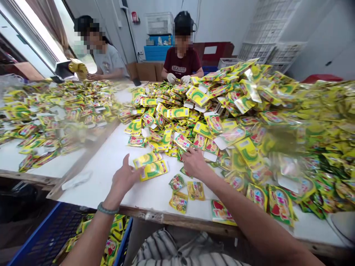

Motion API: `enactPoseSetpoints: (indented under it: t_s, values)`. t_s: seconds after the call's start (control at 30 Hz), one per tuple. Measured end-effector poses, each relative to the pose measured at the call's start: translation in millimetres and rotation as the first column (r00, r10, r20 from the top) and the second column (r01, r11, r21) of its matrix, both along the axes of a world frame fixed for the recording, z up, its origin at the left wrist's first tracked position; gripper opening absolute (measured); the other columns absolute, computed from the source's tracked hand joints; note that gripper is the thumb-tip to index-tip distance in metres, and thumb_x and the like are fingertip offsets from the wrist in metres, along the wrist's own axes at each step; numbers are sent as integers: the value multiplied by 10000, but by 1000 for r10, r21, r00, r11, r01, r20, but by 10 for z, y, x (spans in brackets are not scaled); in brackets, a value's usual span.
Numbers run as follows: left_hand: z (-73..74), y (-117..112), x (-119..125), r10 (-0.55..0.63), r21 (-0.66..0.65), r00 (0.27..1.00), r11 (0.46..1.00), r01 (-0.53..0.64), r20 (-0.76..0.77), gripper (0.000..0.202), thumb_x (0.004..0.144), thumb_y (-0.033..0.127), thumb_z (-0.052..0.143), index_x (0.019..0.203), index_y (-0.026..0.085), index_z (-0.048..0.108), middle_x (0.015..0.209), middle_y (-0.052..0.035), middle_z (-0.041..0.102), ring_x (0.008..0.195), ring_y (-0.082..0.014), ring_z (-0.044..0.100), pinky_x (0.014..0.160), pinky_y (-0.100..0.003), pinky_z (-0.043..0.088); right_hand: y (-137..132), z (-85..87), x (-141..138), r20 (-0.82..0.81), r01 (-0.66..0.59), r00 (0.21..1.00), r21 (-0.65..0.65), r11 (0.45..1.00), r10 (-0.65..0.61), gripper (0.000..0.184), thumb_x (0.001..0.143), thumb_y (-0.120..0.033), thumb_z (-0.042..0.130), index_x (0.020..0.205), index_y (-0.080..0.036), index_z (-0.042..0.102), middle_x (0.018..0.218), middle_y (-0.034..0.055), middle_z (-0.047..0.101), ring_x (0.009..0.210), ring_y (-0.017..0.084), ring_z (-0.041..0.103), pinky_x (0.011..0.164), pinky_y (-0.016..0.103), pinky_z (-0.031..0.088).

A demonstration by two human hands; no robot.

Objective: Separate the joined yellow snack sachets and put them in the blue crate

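Near the front of the white table, two yellow-and-green printed packets (154, 170) lie side by side, partly overlapping. My left hand (124, 179) reaches to their left end, its thumb spread away and its fingertips at the packet edge. My right hand (195, 162) is at the front of the big pile, fingers curled at the lower edge of a white-faced packet with colourful print (181, 141); its fingertips are partly hidden. Between my arms lie a small green pouch (176, 182) and a small yellow pouch (195, 190), with another yellow pouch (179, 202) nearer the edge.
A high pile of packets (235, 92) covers the table's middle and right. Another heap (69, 111) lies beyond a wooden divider (91, 151). Below the edge stands a blue crate (41, 236) holding packets. One person (181, 62) sits opposite, another (107, 59) at left.
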State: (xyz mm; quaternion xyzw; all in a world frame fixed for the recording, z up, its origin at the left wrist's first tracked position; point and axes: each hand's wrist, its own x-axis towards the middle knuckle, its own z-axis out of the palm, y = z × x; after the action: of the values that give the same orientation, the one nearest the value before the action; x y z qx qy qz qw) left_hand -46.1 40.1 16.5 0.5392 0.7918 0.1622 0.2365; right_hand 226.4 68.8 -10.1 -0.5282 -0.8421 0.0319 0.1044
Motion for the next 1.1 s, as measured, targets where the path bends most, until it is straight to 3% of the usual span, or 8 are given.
enactPoseSetpoints:
  t_s: [0.17, 0.3, 0.43, 0.63, 0.73, 0.83, 0.9, 1.1]
  values:
    - [58, -26, 261, -165, 383, 929, 876, 293, -332, 367, 860, 356, 500, 1160, 163, 588, 1098, -131, 622, 1018, -274, 615, 859, -381, 488, -19, -9, 81, -327, 204, 922, -42, 978, -207, 206, 859, -222, 442, 970, -176, 609, 871, 93, 667, 868, 228, 561, 785, 350, 381]
    - [-33, 196, 747, -533, 308, 778, 719, 623, -331, 233, 840, 186, 478, 1006, 157, 639, 1017, -107, 672, 1008, -247, 595, 921, -367, 449, -102, 29, 194, -662, 243, 641, -304, 921, -388, 228, 848, -355, 452, 977, -211, 574, 797, 24, 628, 683, 176, 557, 619, 281, 409]
    - [-168, 490, 1125, -638, 208, 711, 683, 700, -295, 278, 774, 61, 456, 966, 122, 647, 956, -146, 681, 1018, -277, 580, 915, -389, 420, -155, 7, 279, -779, 88, 378, -508, 857, -501, 216, 794, -371, 510, 934, -214, 560, 817, 3, 615, 714, 159, 571, 609, 262, 462]
    - [-249, 678, 1115, -545, 205, 810, 786, 584, -215, 287, 795, 87, 423, 975, 147, 639, 848, -119, 698, 864, -257, 642, 808, -390, 472, -124, -101, 334, -841, -37, 157, -529, 848, -518, 282, 715, -440, 643, 841, -204, 554, 682, -18, 587, 621, 140, 542, 572, 260, 449]
    - [-234, 565, 1068, -431, 233, 876, 894, 382, 216, 243, 797, 144, 473, 1007, 164, 593, 806, -65, 700, 757, -206, 672, 721, -334, 517, -99, -91, 364, -864, -22, 110, -497, 867, -492, 356, 647, -466, 726, 813, -197, 565, 702, -8, 600, 673, 148, 560, 602, 263, 449]
    - [-231, 368, 1085, -130, 97, 583, 991, 88, 802, 268, 736, 176, 589, 1000, 163, 546, 769, -28, 685, 694, -168, 689, 663, -272, 530, -108, -37, 396, -857, -38, 98, -512, 858, -506, 356, 639, -478, 742, 754, -185, 574, 672, -17, 584, 631, 129, 534, 581, 253, 424]
    - [-235, 241, 1115, -9, 4, 392, 1000, 12, 920, 335, 685, 161, 645, 997, 171, 525, 778, -15, 682, 665, -152, 689, 618, -239, 523, -130, 8, 396, -851, -64, 93, -524, 849, -518, 351, 643, -482, 741, 724, -183, 575, 626, -32, 563, 567, 109, 495, 541, 244, 397]
    - [-203, 5, 1166, 36, -34, 222, 999, -12, 974, 409, 599, 131, 732, 962, 168, 545, 813, 3, 681, 677, -123, 666, 639, -233, 529, -204, 35, 256, -861, -202, 20, -502, 841, -509, 361, 618, -462, 768, 792, -185, 616, 652, -25, 609, 602, 119, 554, 591, 247, 455]
